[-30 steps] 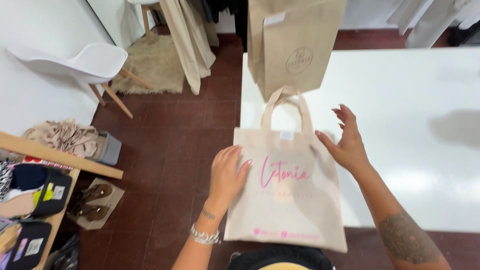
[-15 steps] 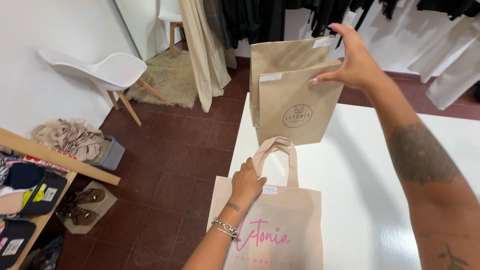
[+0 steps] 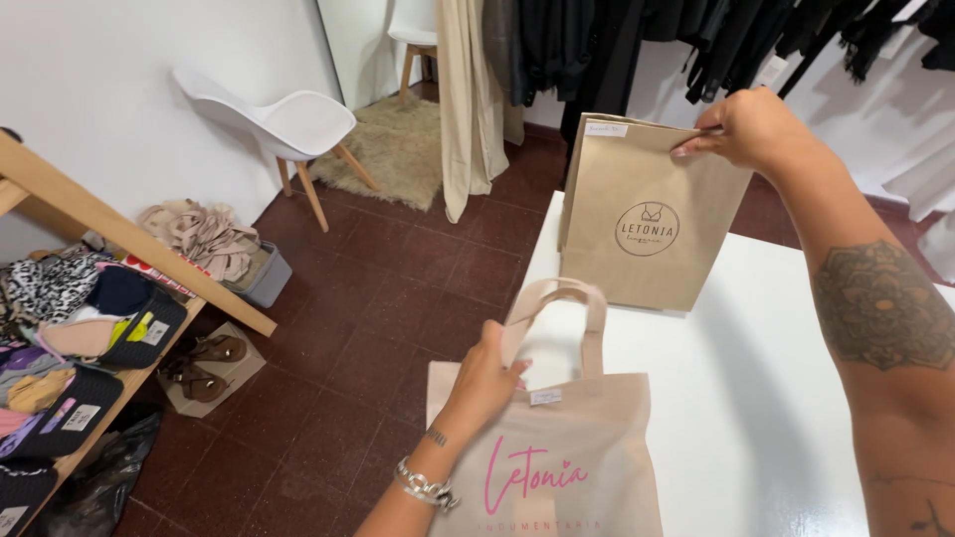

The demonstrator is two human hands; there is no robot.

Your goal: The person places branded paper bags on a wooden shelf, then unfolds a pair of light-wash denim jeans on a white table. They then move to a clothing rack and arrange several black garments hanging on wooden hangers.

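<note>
A beige cloth tote bag [image 3: 567, 467] with pink lettering lies flat on the white table [image 3: 766, 398], its handles pointing away from me. My left hand [image 3: 484, 383] grips the tote at its top left edge, by the handle. A brown paper bag [image 3: 647, 224] with a round printed mark stands upright at the table's far edge. My right hand [image 3: 748, 129] reaches out and pinches the paper bag's top right corner.
A white chair [image 3: 274, 124] and a shaggy rug [image 3: 393, 149] stand on the dark red tile floor to the left. A wooden rack [image 3: 119, 239] with folded clothes and sandals [image 3: 204, 363] is at far left. Dark garments [image 3: 637, 40] hang behind the table.
My right hand left the tote and reached up to the paper bag's top edge. My left hand slid from the tote's face to its top by the handle. The view tilted upward.
</note>
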